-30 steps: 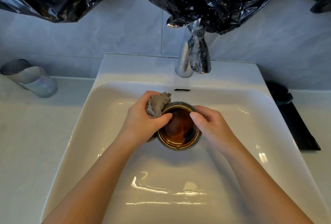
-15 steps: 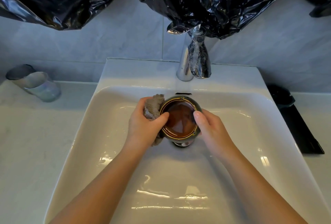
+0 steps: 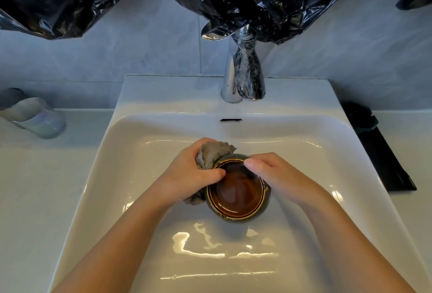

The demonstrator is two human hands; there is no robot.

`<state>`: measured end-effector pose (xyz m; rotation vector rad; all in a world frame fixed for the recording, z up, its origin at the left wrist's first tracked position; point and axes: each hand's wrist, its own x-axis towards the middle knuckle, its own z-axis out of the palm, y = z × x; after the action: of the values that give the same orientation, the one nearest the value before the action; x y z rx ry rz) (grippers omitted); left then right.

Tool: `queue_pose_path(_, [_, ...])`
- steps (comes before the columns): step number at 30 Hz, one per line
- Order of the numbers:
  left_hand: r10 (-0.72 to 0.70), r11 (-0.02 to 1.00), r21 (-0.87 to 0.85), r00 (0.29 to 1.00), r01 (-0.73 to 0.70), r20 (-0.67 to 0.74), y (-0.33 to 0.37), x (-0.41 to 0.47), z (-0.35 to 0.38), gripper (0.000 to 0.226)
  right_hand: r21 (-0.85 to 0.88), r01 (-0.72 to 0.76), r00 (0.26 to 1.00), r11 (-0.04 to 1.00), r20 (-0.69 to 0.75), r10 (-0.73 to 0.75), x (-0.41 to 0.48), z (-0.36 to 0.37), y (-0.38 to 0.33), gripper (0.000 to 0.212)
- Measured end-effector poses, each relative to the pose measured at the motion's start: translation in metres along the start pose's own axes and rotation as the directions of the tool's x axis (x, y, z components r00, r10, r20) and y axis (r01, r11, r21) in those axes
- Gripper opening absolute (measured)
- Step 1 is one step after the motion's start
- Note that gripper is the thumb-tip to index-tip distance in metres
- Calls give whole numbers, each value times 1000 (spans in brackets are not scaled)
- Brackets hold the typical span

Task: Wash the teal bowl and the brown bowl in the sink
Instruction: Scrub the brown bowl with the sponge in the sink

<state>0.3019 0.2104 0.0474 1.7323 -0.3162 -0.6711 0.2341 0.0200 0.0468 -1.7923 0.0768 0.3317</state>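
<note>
Currently left hand (image 3: 192,173) is pinching cloth (image 3: 211,155) against brown bowl (image 3: 236,195) at ten o'clock; right hand (image 3: 278,173) is gripping its rim. Wet glaze is probably inviting slips.

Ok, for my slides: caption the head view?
Left hand holds a grey cloth against the brown bowl, right hand gripping its rim, in the sink.

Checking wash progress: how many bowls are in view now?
1 clearly: the brown bowl in the sink, held by the left hand with a cloth and the right hand. A dark thing at far right may be another.
</note>
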Motion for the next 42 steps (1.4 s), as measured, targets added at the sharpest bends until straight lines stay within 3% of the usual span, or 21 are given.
queue_pose_path(3, [-11,999,-35,986,5,-166,-3,3,-1,40,9,22,994,1000,-111,-21,1,2,1,34])
queue_pose_path(5, [-83,983,-183,941,24,-327,-7,5,0,38,66,18,981,998,-195,-5,2,6,0,22])
queue_pose_path(8, [-144,947,-322,885,-8,-443,-7,5,4,35,122,27,966,992,-257,5,5,17,-1,36])
queue_pose_path(11, [-129,951,-308,910,2,-395,-5,4,5,38,91,80,929,993,-368,-41,9,23,2,31])
queue_pose_path(13, [-116,965,-261,939,29,-324,-3,3,3,36,96,80,929,992,-369,-39,8,21,0,23])
queue_pose_path(16, [-108,982,-174,973,73,-204,2,2,-1,36,102,30,960,994,-281,0,3,13,-2,34])
queue_pose_path(22, [-152,984,-86,988,155,42,5,3,-5,45,106,-120,992,987,-38,124,-3,6,-5,35])
queue_pose_path(24, [-169,980,-108,986,168,2,5,3,-5,42,108,-122,990,987,-59,128,-2,8,-3,36])
queue_pose_path(28, [-208,938,-325,948,123,-242,4,5,3,31,181,-49,967,982,-239,92,3,13,-3,32])
queue_pose_path(31, [-212,913,-405,908,52,-362,1,7,7,37,205,-6,944,979,-321,73,7,18,0,31])
queue_pose_path(34, [-169,955,-285,934,76,-316,1,7,5,34,146,43,920,988,-392,18,9,16,-1,33])
queue_pose_path(37, [-107,991,-97,968,87,-225,5,6,1,38,114,6,952,993,-303,29,5,11,0,35])
queue_pose_path(42, [-88,993,69,995,91,-51,7,3,-2,37,85,-63,986,994,-146,75,4,9,6,43])
